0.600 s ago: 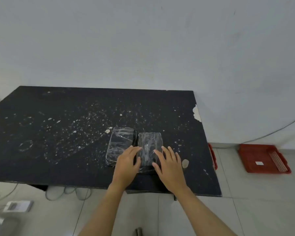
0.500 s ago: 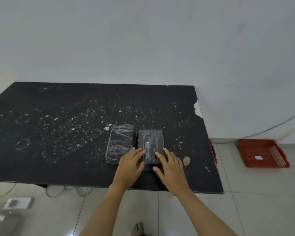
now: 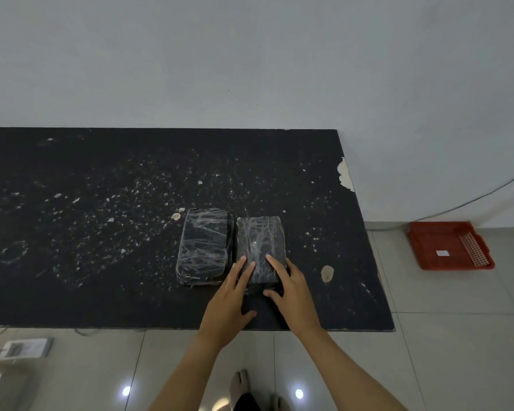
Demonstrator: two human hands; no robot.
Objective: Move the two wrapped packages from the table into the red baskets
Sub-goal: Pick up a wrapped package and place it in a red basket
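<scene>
The left hand (image 3: 230, 301) and right hand (image 3: 291, 292) rest with fingers spread on the right wrapped package (image 3: 260, 247), unclamped. The left wrapped package (image 3: 203, 246) lies just beside the left hand's fingertips.

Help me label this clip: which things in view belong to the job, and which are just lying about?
Job:
right package, under both hands
left package, beside it, untouched
red basket on the floor
left hand
right hand

Lying about:
grey cable along the wall
white device on the floor
</scene>
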